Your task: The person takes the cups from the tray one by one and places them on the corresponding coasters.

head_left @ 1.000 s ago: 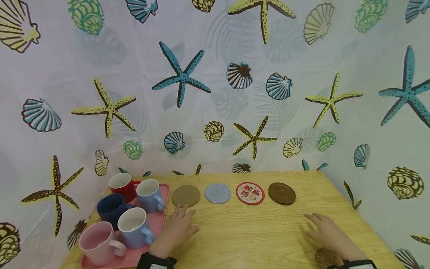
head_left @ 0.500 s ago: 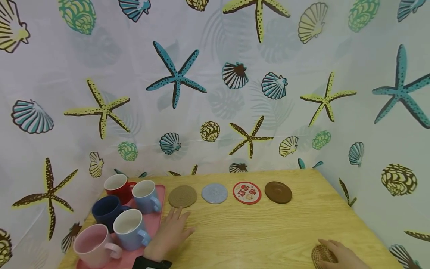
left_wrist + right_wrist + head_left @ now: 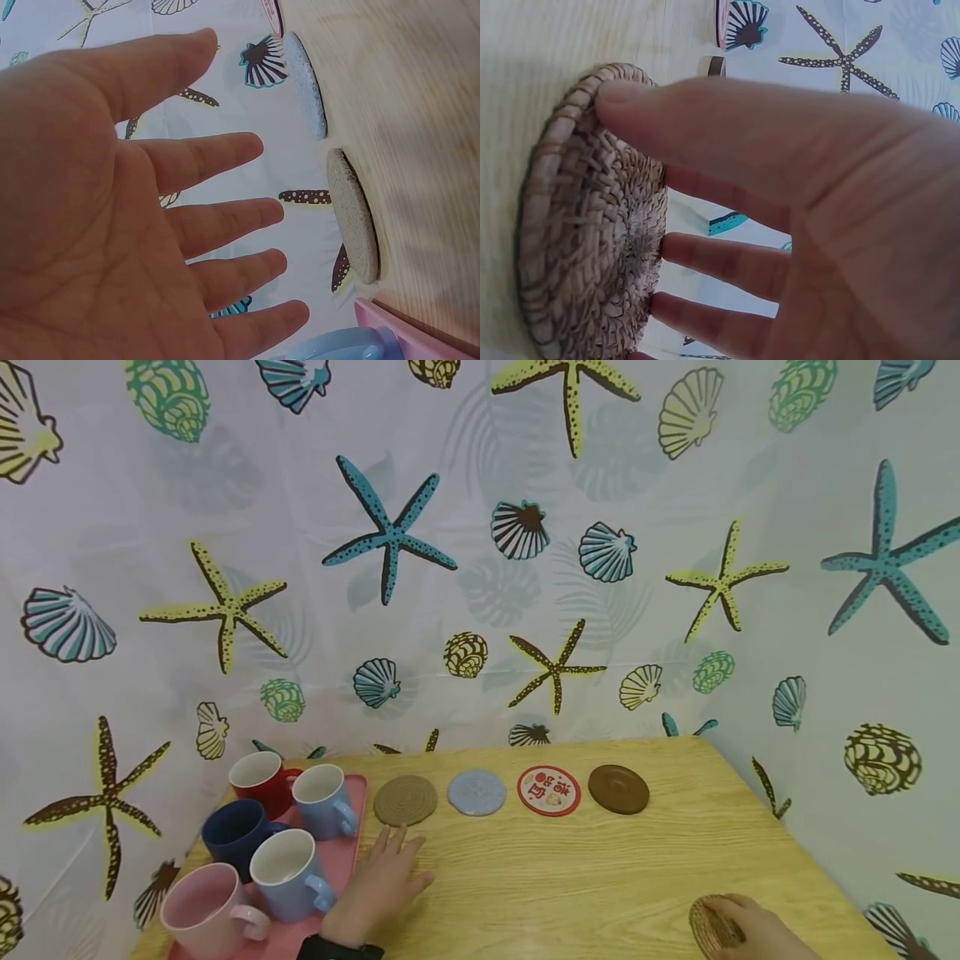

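Wooden table (image 3: 570, 868). Left hand (image 3: 378, 885), near left: fingers spread, holding nothing. Right hand (image 3: 761, 933), near right: grips woven wicker coaster (image 3: 577, 240) at rim. Probably light, fairly stiff, grippy, hard to break; best held by rim. Sits between right thumb and fingertips, left of palm.
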`<state>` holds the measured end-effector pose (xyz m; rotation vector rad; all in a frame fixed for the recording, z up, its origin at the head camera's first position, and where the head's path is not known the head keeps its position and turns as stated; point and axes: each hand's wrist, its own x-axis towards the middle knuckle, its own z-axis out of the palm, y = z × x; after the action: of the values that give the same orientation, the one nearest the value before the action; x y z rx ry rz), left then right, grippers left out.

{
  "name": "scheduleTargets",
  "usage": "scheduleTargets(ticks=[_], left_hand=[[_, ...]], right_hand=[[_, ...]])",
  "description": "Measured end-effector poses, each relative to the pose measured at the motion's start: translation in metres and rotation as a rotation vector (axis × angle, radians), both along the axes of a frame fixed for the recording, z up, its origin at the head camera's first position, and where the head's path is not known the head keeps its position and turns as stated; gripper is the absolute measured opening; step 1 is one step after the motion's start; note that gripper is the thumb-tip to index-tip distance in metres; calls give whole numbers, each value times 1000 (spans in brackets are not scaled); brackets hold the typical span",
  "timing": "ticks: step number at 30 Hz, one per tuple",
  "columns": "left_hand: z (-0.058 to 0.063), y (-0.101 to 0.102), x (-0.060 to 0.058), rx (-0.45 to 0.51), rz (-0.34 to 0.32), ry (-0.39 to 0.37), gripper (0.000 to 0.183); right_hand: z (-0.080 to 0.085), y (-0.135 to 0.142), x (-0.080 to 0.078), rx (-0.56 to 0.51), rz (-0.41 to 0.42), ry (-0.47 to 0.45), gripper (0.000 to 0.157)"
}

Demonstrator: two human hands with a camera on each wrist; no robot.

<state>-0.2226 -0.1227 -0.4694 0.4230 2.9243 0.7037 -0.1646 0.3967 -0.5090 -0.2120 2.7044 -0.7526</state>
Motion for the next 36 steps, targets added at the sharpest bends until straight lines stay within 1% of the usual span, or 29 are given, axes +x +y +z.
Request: scheduleTargets(ticks=[2, 5, 10, 14, 16, 22, 26, 30, 32, 36], left_hand=[[0, 1, 1, 0, 4, -6, 55], [-1, 1, 1, -2, 8, -14, 55], [-2, 2, 1, -8, 9, -19, 54], [0, 2, 2, -12, 0, -13, 54], [2, 3, 2, -12, -4, -11, 54], [4, 3, 2, -19, -9, -12, 55], [2, 4, 1, -27, -16, -11, 55], [1, 3, 1, -24, -10, -10, 54], [0, 3, 1, -23, -8, -8, 54], [-1, 4, 1, -24, -7, -11, 54]], right_hand=[[3, -3, -3, -8, -38, -21, 66], [8, -5, -7, -8, -58, -31, 66], [11, -3, -20, 35, -50, 8, 68], [11, 1, -33, 67, -46, 26, 70], [12, 3, -41, 74, -42, 28, 70], [14, 4, -61, 99, -19, 80, 67], [13, 4, -74, 125, 2, 127, 67], [11, 3, -89, 135, -2, 165, 65], [10, 3, -97, 140, 9, 185, 64], [7, 6, -111, 151, 4, 176, 64]])
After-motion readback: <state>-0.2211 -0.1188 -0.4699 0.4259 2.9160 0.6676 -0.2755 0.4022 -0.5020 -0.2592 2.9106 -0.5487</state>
